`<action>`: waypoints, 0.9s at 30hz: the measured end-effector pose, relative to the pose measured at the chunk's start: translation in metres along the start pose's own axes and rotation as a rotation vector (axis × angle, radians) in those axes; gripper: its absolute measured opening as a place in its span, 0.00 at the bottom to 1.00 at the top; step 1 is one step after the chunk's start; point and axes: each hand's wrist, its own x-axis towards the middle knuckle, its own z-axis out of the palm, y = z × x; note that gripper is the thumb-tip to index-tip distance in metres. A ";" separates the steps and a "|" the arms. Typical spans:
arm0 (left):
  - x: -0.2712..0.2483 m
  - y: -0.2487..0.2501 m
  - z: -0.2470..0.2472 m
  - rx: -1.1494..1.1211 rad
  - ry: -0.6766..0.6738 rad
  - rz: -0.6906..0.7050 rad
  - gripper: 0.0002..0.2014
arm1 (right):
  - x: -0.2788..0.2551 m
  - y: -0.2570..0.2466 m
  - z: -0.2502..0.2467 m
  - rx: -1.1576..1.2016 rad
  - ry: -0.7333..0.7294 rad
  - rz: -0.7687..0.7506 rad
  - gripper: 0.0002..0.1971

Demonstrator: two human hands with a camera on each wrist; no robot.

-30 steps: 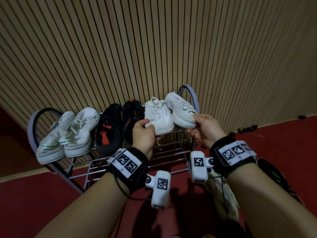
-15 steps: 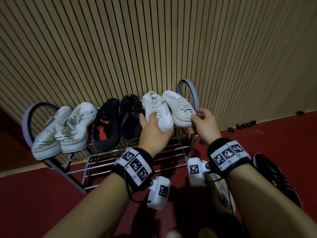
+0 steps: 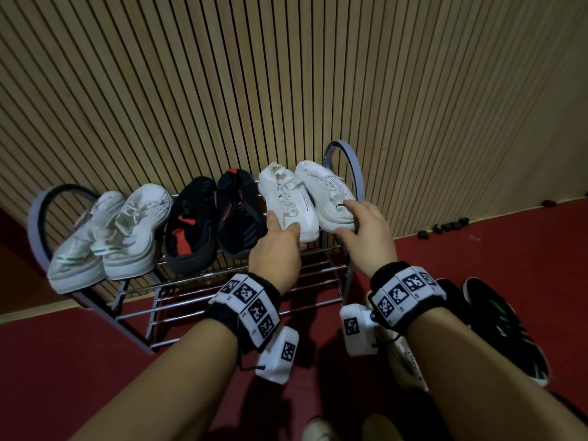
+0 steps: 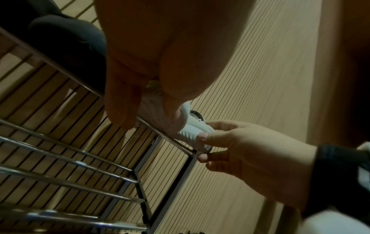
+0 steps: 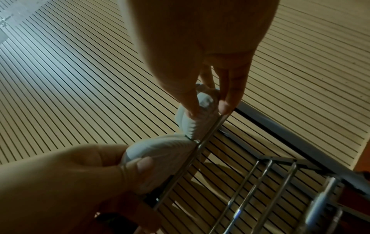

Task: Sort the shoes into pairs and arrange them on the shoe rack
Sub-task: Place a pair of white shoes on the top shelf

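Seating pair: last white shoes set down at the right end of the top shelf, heels toward the front rail; a judgement, third pair of the row.
Rack (image 3: 345, 160): top shelf carrying six shoes in a row, lower shelves bare bars, likely kept for what is on the floor.
Left end: green-striped white pair (image 3: 108, 237), side by side, toes toward the slatted wall.
Middle: black and red pair (image 3: 216, 218), touching each other, same heading, so like sits with like.
Left hand (image 3: 276, 249): thumb and fingers curled round the heel of the left white shoe (image 3: 288, 198), seemingly steadying it against its mate.
Right hand (image 3: 366, 230): fingers on the heel top, thumb under the sole edge of the right white shoe (image 3: 324, 192), pinching it just beside the rack's right hoop.
Left wrist view: right hand's thumb (image 4: 204, 137) on the ribbed sole at the front rail corner.
Floor, right of the rack: black shoe with green marks (image 3: 506, 326), not yet shelved; pale shoe beside it mostly hidden by the right arm.
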 end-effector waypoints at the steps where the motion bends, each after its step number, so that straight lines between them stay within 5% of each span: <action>1: 0.003 -0.002 0.001 -0.002 0.004 0.002 0.08 | -0.001 0.002 0.002 0.006 0.019 -0.008 0.26; 16: 0.010 0.018 0.006 0.148 -0.092 -0.139 0.23 | -0.008 0.006 0.012 -0.077 0.066 -0.005 0.25; 21: 0.016 0.009 0.008 0.128 -0.034 -0.056 0.12 | -0.008 0.010 0.020 -0.054 0.102 0.004 0.25; 27: 0.015 0.009 0.010 0.110 -0.011 -0.043 0.09 | -0.009 0.013 0.018 -0.030 0.080 0.017 0.24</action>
